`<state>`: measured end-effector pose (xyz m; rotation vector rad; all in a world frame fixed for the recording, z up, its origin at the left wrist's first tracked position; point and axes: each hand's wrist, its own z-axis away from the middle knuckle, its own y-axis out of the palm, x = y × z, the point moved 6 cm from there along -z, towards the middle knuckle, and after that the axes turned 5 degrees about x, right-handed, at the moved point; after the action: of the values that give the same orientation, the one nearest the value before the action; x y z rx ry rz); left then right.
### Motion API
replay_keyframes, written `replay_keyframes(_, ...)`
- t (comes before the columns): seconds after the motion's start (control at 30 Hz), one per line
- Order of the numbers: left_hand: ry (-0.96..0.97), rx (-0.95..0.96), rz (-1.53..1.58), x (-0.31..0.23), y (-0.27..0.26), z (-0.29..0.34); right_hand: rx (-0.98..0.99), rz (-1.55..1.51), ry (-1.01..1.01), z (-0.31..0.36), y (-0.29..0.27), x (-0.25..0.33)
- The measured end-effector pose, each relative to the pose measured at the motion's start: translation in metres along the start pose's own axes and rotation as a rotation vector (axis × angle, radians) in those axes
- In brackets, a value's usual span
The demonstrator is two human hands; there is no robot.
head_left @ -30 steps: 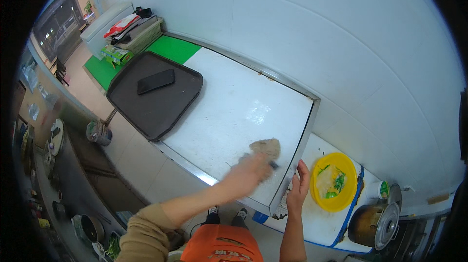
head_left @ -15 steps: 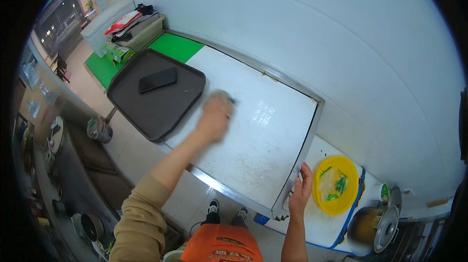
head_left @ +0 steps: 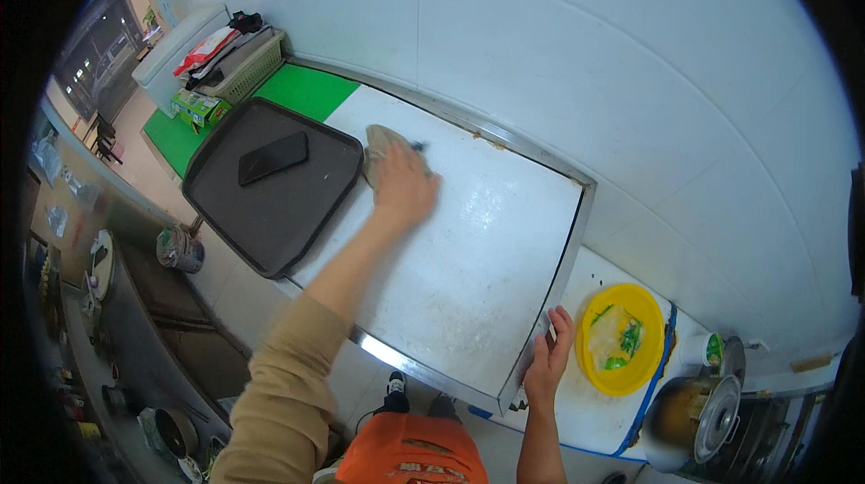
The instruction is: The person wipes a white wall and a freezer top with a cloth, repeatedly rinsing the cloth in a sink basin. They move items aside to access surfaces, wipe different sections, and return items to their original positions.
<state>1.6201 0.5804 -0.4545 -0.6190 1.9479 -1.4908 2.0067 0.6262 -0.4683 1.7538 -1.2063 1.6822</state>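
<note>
My left hand (head_left: 405,185) presses a beige-grey cloth (head_left: 383,143) flat against the white worktop (head_left: 468,268), just right of the tray. Its fingers lie over the cloth, and a small dark blurred bit shows beside it. Wet shine and faint smudges mark the worktop. A dark brown tray (head_left: 311,241) overlaps the worktop's left part and carries a black phone (head_left: 273,158). At the worktop's right corner, my right hand (head_left: 548,365) rests by the metal edge with its fingers extended, holding nothing.
On a lower white surface at right stands a yellow basin (head_left: 590,362) with green leaves in it. A pot with a metal lid (head_left: 718,421) is beyond. Back left, a basket (head_left: 248,69) of cloths and a green box (head_left: 198,109) sit by the green surface. A wall borders the worktop.
My left hand has moved the cloth away from me and slightly left, toward the tray's far right corner. My right hand stays at the worktop's edge. The view has shifted slightly.
</note>
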Motion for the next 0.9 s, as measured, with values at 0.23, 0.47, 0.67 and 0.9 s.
replay_keyframes(0.23,0.38,0.233,-0.025,-0.044,0.001,0.002,-0.013,0.092,0.034,-0.005,0.001,0.003)
replay_keyframes(0.47,0.296,0.082,0.129,-0.062,-0.008,0.017,-0.044,0.138,0.014,-0.009,0.006,0.002)
replay_keyframes(0.67,0.254,0.086,-0.09,-0.012,0.003,-0.039,-0.056,0.11,0.07,-0.013,0.005,-0.001)
replay_keyframes(0.9,0.193,0.121,-0.079,-0.008,0.038,-0.07,-0.079,0.1,0.037,-0.016,0.01,-0.006)
